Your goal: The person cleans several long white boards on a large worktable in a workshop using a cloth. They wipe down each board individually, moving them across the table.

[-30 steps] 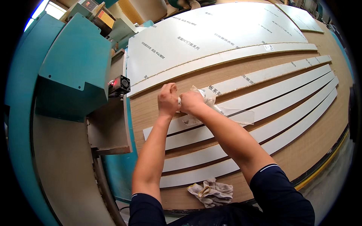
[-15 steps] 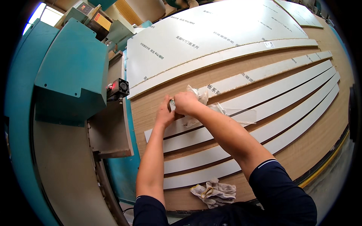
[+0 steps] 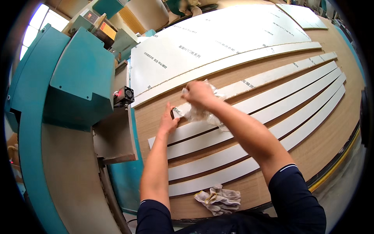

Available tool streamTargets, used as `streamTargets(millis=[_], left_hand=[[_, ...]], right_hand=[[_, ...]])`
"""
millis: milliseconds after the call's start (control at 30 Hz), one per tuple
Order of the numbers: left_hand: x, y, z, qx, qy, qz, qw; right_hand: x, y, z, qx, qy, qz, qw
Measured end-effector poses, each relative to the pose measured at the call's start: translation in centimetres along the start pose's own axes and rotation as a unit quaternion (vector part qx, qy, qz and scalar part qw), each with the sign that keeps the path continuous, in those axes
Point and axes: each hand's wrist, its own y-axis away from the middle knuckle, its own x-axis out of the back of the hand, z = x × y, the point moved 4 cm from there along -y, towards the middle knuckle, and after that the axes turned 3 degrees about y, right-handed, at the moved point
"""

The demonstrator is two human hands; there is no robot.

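Observation:
My right hand (image 3: 199, 94) is closed on a bunched piece of clear plastic film (image 3: 198, 114), which hangs below and beside it. The film lies over the left part of a white board strip (image 3: 269, 75) with dark printing and a rough edge. At that strip's left end, my left hand (image 3: 168, 123) grips it with thumb and fingers on either side. Nearer me, several plain white strips (image 3: 233, 150) lie side by side, fanned slightly. Part of the printed strip is hidden by the film and my right hand.
A large white printed panel (image 3: 226, 39) lies at the far side of the wood-toned table (image 3: 311, 144). A teal machine (image 3: 80, 74) with a small black fan unit (image 3: 125, 95) stands at the left. Crumpled work gloves (image 3: 220, 199) lie near me.
My right hand has moved up and away from the strip with the film, which is now more bunched. My left hand has shifted slightly down, around the strip's end.

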Motion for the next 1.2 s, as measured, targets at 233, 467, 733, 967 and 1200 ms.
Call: streamTargets(millis=[233,467,733,967,1200], left_hand=[[-0.4,-0.3,-2.8,-0.015,0.067,-0.004,0.998],[-0.4,0.4,-2.0,-0.016,0.033,-0.013,0.999],[-0.6,0.1,-6.3,-0.088,0.039,0.027,0.995],[-1.1,-1.7,-1.7,-0.012,-0.091,-0.040,0.995],[-13.9,-2.6,15.0,-0.089,-0.211,0.006,0.973]], right_hand=[[-9.0,0.6,-3.2,0.034,0.145,-0.119,0.982],[-8.3,0.6,-1.9,-0.022,0.031,-0.064,0.997],[25.1,6.7,13.9,-0.064,0.113,0.283,0.950],[53.7,35.4,20.2,-0.121,0.168,0.522,0.828],[41.5,21.9,35.0,-0.205,0.226,0.302,0.903]])
